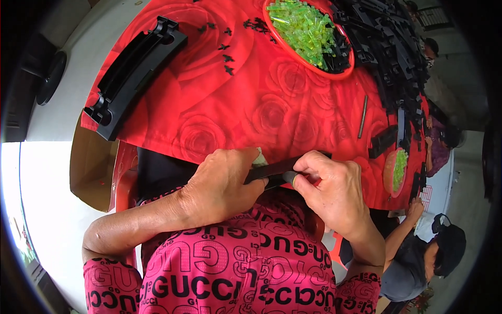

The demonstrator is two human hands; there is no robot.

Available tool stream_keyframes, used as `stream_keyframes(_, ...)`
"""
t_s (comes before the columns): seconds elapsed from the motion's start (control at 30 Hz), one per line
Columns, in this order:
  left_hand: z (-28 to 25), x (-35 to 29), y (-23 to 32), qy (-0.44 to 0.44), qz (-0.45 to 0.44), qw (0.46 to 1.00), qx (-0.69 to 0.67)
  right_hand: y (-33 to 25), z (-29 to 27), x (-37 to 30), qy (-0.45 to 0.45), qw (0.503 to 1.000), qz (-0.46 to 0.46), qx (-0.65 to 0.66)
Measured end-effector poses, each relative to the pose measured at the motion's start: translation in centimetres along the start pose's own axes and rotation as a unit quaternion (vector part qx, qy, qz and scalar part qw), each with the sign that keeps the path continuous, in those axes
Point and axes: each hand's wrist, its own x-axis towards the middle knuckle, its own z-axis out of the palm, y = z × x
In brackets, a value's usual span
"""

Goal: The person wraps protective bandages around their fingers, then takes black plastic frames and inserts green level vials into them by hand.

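Mid-assembly, low centre: left hand (222, 186) and right hand (327, 191) both pinching one black strip (273, 168); heaps of black parts (389, 47) (upper right) apparently still untouched.

Both forearms came up from the lower edge, elbows bent inward. The left hand (222, 186) lay knuckles-up, fingers curled closed in a grip — the right hand (329, 188) faced it, thumb and forefinger pinched together, wrist cocked.
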Motion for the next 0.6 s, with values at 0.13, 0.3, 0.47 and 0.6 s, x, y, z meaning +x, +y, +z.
stream_keyframes(0.13, 0.3, -0.5, 0.1, -0.004, 0.011, 1.000, -0.002, 1.0, 0.4, -0.6, -0.018, 1.000, -0.003, 0.016)
stream_keyframes(0.3, 0.5, -1.1, 0.5, -0.012, -0.016, 0.999, 0.039, 1.3, 0.8, -0.8, -0.013, 0.999, -0.008, 0.044)
stream_keyframes(0.47, 1.8, -1.9, -0.4, 0.015, 0.002, 0.995, 0.098, 0.9, 0.5, -0.7, -0.056, 0.998, 0.005, 0.037)
stream_keyframes(0.6, 1.7, -1.8, -0.9, -0.018, 0.025, 0.998, 0.062, 0.5, 0.5, -0.6, -0.082, 0.997, 0.004, 0.007)
